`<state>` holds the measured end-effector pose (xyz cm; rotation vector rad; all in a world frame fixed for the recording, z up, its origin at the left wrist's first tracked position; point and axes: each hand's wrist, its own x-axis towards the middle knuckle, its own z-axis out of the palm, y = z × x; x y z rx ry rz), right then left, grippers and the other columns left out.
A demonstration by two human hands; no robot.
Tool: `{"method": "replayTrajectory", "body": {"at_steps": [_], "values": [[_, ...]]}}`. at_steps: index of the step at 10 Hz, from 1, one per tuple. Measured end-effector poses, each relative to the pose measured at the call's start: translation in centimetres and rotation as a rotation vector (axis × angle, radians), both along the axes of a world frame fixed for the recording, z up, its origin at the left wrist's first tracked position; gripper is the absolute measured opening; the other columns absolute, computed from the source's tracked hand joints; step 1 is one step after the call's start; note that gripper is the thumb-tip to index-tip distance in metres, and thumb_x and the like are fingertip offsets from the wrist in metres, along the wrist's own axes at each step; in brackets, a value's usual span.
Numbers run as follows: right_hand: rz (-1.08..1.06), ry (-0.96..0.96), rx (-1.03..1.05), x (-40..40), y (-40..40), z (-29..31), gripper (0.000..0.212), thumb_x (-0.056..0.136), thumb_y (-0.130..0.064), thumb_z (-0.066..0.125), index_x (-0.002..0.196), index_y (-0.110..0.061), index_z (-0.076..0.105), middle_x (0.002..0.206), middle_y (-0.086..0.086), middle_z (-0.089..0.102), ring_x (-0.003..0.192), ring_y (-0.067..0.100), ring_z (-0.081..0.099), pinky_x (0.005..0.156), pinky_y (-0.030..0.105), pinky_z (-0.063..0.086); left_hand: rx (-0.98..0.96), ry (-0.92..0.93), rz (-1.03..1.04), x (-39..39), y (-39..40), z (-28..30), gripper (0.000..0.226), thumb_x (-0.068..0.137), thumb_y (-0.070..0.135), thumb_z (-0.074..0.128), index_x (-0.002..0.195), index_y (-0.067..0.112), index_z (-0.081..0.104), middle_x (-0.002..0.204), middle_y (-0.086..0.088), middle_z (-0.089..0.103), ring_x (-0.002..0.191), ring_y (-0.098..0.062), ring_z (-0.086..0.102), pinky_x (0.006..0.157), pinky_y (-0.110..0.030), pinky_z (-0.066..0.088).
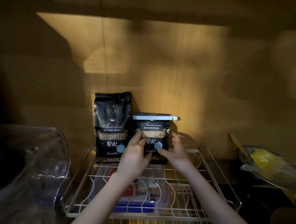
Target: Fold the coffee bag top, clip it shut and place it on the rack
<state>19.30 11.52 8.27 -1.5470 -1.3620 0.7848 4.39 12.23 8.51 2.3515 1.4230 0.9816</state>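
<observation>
A black coffee bag [155, 128] with its top folded down stands upright at the back of the wire rack [207, 169]. A pale blue clip [153, 118] runs across the folded top. My left hand [135, 152] rests against the bag's lower left front, fingers spread. My right hand [175, 150] is at the bag's lower right edge, thumb near the blue round label, fingers apart. Whether either hand still grips the bag is unclear. A second, taller black coffee bag [111, 127] stands unfolded just to the left, touching the first.
A wooden wall rises right behind the bags. Under the rack sits a clear box [137, 196] with red and blue items. A clear plastic container [28, 165] is at the left. A bowl with yellow contents and a wooden utensil [265, 164] is at the right.
</observation>
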Motion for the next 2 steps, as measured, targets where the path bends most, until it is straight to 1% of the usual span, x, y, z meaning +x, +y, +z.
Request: {"method": "replayTrajectory", "body": {"at_steps": [1, 2], "values": [[-0.003, -0.034, 0.131, -0.6, -2.4, 5.3, 0.078, 0.078, -0.019, 0.068, 0.141, -0.021, 0.021, 0.143, 0.002, 0.038, 0.131, 0.018, 0.036, 0.101, 0.029, 0.033, -0.020, 0.073, 0.031, -1.2, 0.3, 5.0, 0.045, 0.081, 0.026, 0.060, 0.122, 0.012, 0.051, 0.135, -0.010, 0.050, 0.118, -0.026, 0.051, 0.096, -0.039, 0.045], [-0.017, 0.066, 0.420, -1.1, -7.5, 11.6, 0.071, 0.077, -0.017, 0.068, 0.136, -0.024, 0.029, 0.134, 0.000, 0.048, 0.118, 0.013, 0.050, 0.098, 0.028, 0.043, -0.041, -0.009, 0.001, -2.0, -0.1, 10.6, 0.041, 0.080, 0.027, 0.063, 0.116, 0.011, 0.056, 0.122, -0.010, 0.061, 0.109, -0.024, 0.056, 0.090, -0.028, 0.044]]}}
